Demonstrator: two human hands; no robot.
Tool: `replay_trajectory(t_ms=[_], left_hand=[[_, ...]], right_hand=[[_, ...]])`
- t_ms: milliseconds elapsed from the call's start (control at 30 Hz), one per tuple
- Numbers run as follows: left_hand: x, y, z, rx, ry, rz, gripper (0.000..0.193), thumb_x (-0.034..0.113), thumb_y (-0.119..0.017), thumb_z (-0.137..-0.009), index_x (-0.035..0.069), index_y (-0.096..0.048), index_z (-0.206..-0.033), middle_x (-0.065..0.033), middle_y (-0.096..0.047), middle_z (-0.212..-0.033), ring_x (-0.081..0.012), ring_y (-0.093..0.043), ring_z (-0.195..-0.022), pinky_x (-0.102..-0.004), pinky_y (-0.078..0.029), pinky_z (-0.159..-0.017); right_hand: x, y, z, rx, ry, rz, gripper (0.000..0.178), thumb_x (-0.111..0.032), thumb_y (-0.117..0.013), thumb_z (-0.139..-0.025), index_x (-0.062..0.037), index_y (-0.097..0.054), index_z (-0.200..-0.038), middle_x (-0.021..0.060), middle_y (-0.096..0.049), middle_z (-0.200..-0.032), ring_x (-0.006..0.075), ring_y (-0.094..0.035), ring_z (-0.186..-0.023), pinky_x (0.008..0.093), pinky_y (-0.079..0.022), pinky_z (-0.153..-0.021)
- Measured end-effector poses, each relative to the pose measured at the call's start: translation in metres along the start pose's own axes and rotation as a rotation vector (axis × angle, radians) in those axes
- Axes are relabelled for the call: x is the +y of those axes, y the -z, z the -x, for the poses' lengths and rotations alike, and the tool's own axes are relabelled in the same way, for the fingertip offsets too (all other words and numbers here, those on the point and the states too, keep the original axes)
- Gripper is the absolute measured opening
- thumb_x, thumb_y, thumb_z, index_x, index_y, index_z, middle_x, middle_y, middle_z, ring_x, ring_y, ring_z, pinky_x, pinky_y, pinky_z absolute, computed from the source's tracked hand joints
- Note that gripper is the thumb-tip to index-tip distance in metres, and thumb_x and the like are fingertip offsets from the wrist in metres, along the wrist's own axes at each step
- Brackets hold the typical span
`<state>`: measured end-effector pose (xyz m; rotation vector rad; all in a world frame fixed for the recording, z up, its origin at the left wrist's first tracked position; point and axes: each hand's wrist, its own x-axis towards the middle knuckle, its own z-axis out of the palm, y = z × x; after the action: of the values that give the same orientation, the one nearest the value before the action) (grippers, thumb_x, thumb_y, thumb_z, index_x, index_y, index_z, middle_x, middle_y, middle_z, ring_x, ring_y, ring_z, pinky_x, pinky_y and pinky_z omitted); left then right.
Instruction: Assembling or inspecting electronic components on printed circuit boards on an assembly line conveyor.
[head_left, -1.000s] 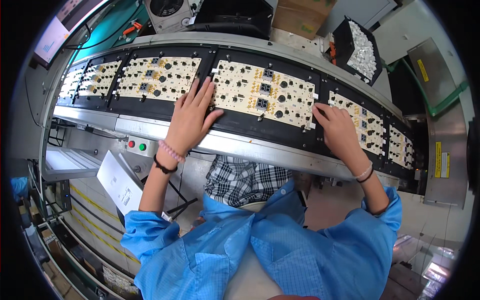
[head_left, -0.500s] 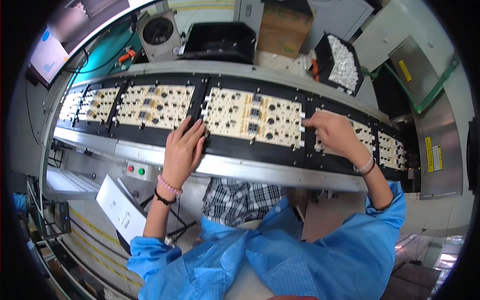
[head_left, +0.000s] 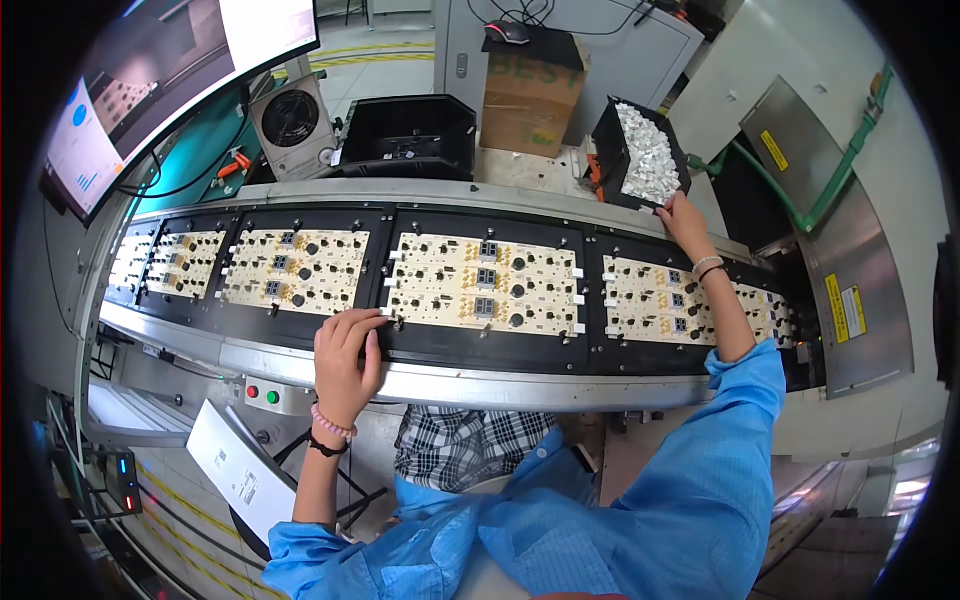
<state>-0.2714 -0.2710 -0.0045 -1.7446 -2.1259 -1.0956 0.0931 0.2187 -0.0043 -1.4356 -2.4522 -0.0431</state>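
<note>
A person's left hand (head_left: 347, 362), half open with fingers bent together and thumb apart, rests its fingertips at the near left corner of the middle circuit board (head_left: 503, 287), which lies in a black carrier (head_left: 480, 350) on the line. The right hand (head_left: 690, 228) reaches forward, arm outstretched over the neighboring board (head_left: 650, 300), fingers drawn together at the near edge of a black bin (head_left: 609, 150) of white pieces (head_left: 648, 155); whether they grip one cannot be told.

Left grip (head_left: 345, 362) at corner of circuit board (head_left: 458, 284), right grip (head_left: 686, 226) at black bin (head_left: 611, 163), white pieces (head_left: 648, 152) inside
</note>
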Motion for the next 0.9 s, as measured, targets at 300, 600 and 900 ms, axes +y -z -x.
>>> replay_trajectory(t_ms=[300, 600, 900], left_hand=[[-0.038, -0.006, 0.015, 0.037, -0.059, 0.110, 0.016, 0.008, -0.060, -0.081, 0.006, -0.065, -0.096, -0.0106, -0.066, -0.096, -0.0303, -0.061, -0.094, -0.0427, -0.046, -0.083], [-0.020, -0.010, 0.036, 0.134, -0.078, 0.022, 0.010, 0.014, -0.056, -0.090, 0.005, -0.061, -0.089, -0.0078, -0.058, -0.087, -0.0269, -0.056, -0.088, -0.0390, -0.044, -0.075], [-0.027, -0.009, 0.031, 0.168, -0.114, 0.004, 0.010, 0.015, -0.057, -0.089, 0.005, -0.060, -0.087, -0.0082, -0.057, -0.086, -0.0262, -0.056, -0.088, -0.0377, -0.044, -0.076]], right_hand=[[0.055, -0.020, -0.080, 0.242, 0.498, -0.077, 0.036, -0.010, -0.050, -0.094, 0.0047, -0.052, -0.126, 0.0252, -0.053, -0.131, 0.0368, -0.050, -0.121, 0.0410, -0.040, -0.103], [-0.037, -0.057, -0.095, 0.629, 0.557, 0.257, 0.017, -0.012, -0.052, -0.090, 0.0018, -0.060, -0.084, 0.0210, -0.061, -0.090, 0.0395, -0.055, -0.090, 0.0491, -0.045, -0.080], [-0.014, -0.079, -0.144, 0.865, 0.855, -0.300, 0.021, -0.012, -0.051, -0.090, 0.0064, -0.058, -0.085, 0.0274, -0.057, -0.092, 0.0428, -0.052, -0.088, 0.0491, -0.043, -0.083]])
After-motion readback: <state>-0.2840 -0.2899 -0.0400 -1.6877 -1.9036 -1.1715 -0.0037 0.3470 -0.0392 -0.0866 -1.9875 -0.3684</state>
